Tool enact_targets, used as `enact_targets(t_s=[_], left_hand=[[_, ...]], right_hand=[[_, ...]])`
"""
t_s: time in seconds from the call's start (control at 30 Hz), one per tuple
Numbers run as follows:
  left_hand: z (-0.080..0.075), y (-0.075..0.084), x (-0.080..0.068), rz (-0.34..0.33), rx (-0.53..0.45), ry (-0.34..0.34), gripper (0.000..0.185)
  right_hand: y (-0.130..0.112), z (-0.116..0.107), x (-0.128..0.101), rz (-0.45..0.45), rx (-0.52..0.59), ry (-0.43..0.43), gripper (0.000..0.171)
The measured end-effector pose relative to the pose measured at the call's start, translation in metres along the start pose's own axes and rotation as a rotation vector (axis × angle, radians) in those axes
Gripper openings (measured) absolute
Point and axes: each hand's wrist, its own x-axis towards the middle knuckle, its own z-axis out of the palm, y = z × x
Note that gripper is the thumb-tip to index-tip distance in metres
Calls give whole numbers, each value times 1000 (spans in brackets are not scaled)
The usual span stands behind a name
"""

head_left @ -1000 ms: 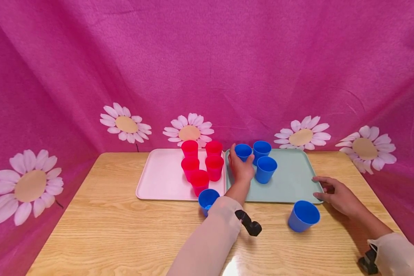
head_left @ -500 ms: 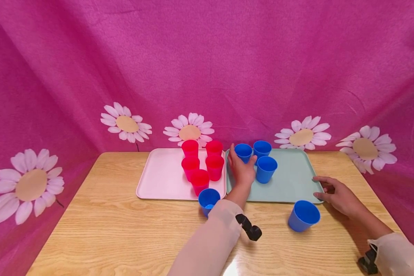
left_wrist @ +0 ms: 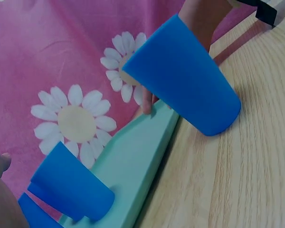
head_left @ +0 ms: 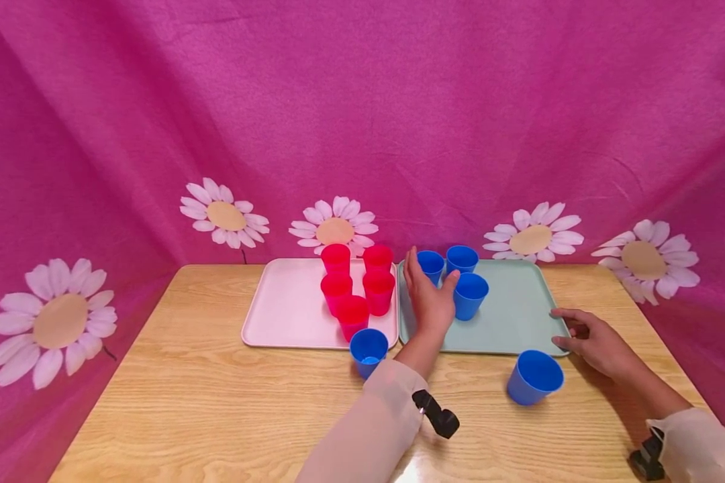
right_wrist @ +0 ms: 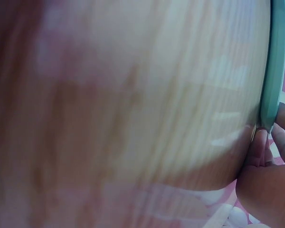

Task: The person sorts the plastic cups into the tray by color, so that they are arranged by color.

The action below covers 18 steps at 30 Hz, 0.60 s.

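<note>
My left hand [head_left: 430, 295] hovers open over the left part of the green tray [head_left: 513, 322], fingers spread, just in front of a blue cup [head_left: 430, 263] and holding nothing. Two more blue cups [head_left: 462, 258] [head_left: 470, 295] stand on that tray. My right hand [head_left: 589, 335] rests on the table at the tray's near right corner, and its fingertips [right_wrist: 260, 147] touch the tray edge [right_wrist: 271, 71]. A blue cup [head_left: 534, 377] stands on the table beside it, and it fills the left wrist view as the blue cup [left_wrist: 185, 83].
Several red cups [head_left: 358, 288] stand clustered on the pink tray [head_left: 284, 315]. Another blue cup [head_left: 368, 349] stands on the wooden table [head_left: 205, 396] in front of that tray. A pink curtain with daisies closes off the back and sides.
My left hand has let go of the back-left blue cup, opened its fingers and drawn back a little toward me. The right hand has stayed put.
</note>
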Motion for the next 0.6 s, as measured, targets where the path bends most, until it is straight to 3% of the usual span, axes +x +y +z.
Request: enact_targets(t_s=[0.4, 0.6], left_hand=[[-20, 28, -21, -7, -13, -122, 88], [-38, 43, -32, -20, -12, -237, 88]], right_hand=[[1, 0, 0, 3, 9, -9, 62], [-1, -1, 0, 8, 7, -12, 62]])
